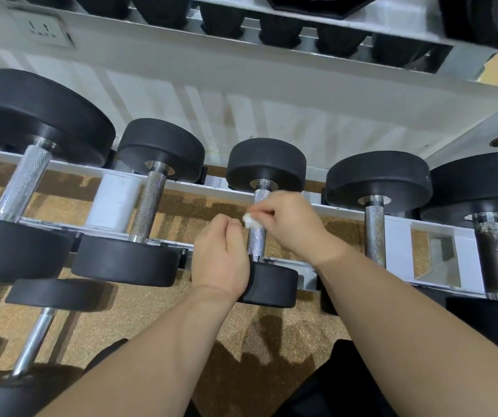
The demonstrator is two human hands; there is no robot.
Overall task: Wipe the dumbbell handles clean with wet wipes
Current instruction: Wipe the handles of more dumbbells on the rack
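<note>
A small black dumbbell (267,164) lies across the white rack rails (440,233) at the middle. Its knurled steel handle (256,242) runs toward me. My right hand (289,224) pinches a small white wet wipe (250,221) against the upper part of that handle. My left hand (220,254) sits just left of the handle with its fingers curled, close to the wipe; whether it touches the wipe I cannot tell. The dumbbell's near head (271,284) is partly behind my left wrist.
More dumbbells lie on the same rails: a large one (25,182) far left, a medium one (148,203) beside it, two (375,215) (491,254) on the right. An upper shelf (271,28) holds more weights. Brown speckled floor lies below; another dumbbell (34,338) sits low left.
</note>
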